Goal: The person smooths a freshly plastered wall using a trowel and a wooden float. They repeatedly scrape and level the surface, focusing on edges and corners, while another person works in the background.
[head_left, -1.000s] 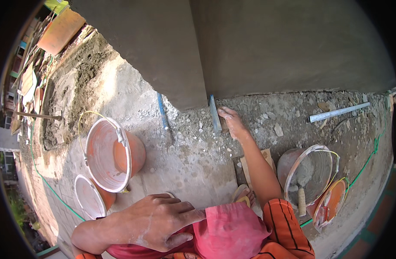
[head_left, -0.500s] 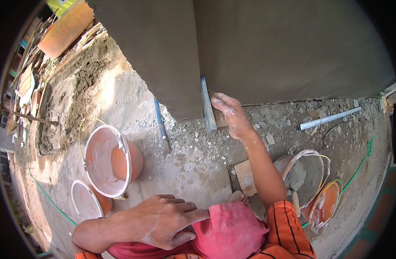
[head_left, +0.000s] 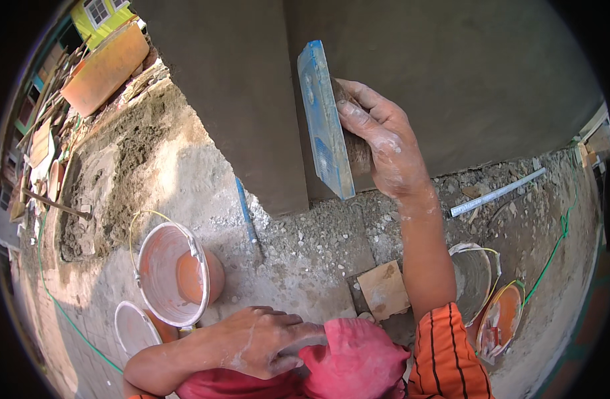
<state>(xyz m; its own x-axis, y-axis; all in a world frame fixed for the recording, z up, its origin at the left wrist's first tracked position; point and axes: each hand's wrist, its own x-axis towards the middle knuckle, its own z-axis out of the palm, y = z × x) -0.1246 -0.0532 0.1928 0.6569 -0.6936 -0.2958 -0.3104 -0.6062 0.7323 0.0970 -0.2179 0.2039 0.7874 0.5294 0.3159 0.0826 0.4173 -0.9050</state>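
My right hand point(head_left: 385, 146) is wrapped round the back of a plastering float point(head_left: 327, 126). The float stands nearly upright, with its worn blue face turned to the left and smeared with grey. It is in front of the inner corner of a grey plastered wall point(head_left: 464, 80); whether it touches the wall I cannot tell. Low in front of my body, my left hand point(head_left: 262, 342) lies with its index finger stretched out and its thumb apart. The fingertip is against faded pink cloth point(head_left: 358, 359), and the other fingers are partly hidden.
An orange bucket with a white rim point(head_left: 208, 276) and a smaller bucket point(head_left: 135, 329) stand at left. At right are a mortar-stained bucket point(head_left: 474, 279) and an orange pail point(head_left: 501, 319). A blue rod point(head_left: 246, 213), a pale straight bar point(head_left: 498, 192) and rubble lie below the wall.
My right hand has drawn the float up and turned it, so more of its blue face shows. My left hand has hardly moved. The view has shifted slightly.
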